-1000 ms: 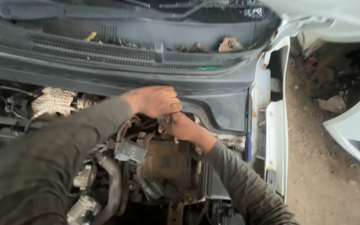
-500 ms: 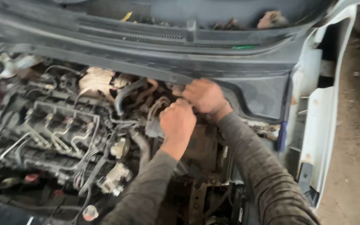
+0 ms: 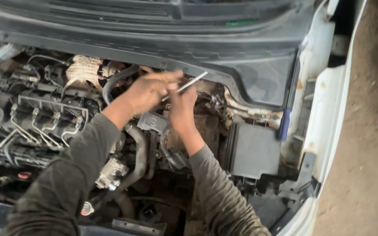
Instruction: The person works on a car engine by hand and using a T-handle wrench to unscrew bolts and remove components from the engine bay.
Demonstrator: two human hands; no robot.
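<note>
— Two hands, one tool: our left hand pinches the thin silver metal rod, fingers clamped on its lower end.

— Its long axis?

— It rises up and rightward, above our right hand, whose fingers we cannot tell, curled beneath. Beyond, one black plastic cowl panel.

1. The left hand sits at centre, with the right hand touching it at 4 o'clock.
2. A thin metal rod lies between both hands, pointing to 2 o'clock.
3. The engine lies at 9 o'clock.
4. A box-shaped cover sits at 4 o'clock.
5. The cowl panel spans 12 o'clock.
</note>
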